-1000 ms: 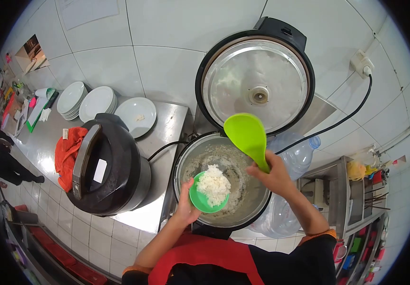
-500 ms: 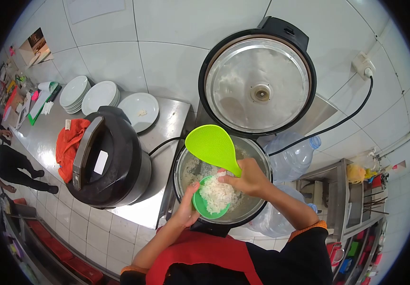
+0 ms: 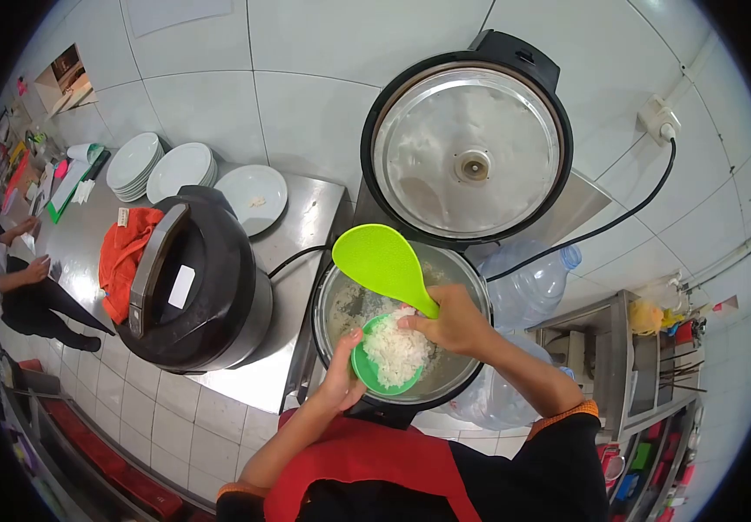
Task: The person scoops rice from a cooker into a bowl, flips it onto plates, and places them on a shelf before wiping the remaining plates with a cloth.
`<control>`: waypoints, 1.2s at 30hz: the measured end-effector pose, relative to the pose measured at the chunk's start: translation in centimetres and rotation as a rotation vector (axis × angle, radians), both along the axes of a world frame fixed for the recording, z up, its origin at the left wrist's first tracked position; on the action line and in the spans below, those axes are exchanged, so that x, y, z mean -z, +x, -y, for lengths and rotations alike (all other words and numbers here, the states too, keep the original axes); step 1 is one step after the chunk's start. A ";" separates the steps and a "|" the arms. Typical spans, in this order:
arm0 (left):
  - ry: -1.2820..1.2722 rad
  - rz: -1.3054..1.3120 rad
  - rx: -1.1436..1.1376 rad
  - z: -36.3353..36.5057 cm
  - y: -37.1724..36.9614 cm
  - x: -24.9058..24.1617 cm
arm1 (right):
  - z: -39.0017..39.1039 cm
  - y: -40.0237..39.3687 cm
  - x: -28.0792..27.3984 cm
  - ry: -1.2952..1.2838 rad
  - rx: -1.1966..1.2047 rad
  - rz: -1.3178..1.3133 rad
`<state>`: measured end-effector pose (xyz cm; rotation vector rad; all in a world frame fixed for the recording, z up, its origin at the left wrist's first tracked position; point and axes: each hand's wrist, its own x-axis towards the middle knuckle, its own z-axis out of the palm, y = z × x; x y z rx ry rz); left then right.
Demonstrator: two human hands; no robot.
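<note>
Where the left grip (image 3: 341,379) curls, a bowl (image 3: 364,369) rests.

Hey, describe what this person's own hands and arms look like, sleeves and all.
The left hand and right hand wear no gloves. The black sleeves end near the elbows in orange cuffs.

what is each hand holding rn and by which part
The left hand holds the green bowl by its left side; the right hand holds the lime-green paddle by its handle.
</note>
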<state>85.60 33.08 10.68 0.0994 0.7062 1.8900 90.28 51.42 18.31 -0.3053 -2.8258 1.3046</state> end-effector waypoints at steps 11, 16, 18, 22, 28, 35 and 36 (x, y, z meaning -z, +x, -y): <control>0.094 0.150 -0.034 -0.3 0.2 0.5 | 1.5 0.8 -2.4 -0.225 -0.098 0.152; 0.156 0.205 -0.043 -0.2 0.1 0.2 | 1.4 1.4 -4.2 -0.295 0.016 0.127; 0.180 0.193 -0.029 -0.2 -0.1 0.6 | 0.7 1.6 -5.3 -0.273 0.090 0.097; 0.145 0.187 -0.061 -0.5 -0.1 1.4 | 0.1 2.3 -0.7 -0.093 0.092 0.029; 0.183 0.264 -0.044 -0.3 -0.2 1.7 | -0.5 1.6 -1.2 -0.394 0.228 0.049; 0.146 0.209 -0.114 -0.1 -0.2 1.8 | 0.8 2.3 -1.8 -0.095 -0.018 0.022; 0.148 0.169 -0.163 -0.3 -0.1 1.8 | 1.4 2.3 -1.2 -0.098 -0.017 0.022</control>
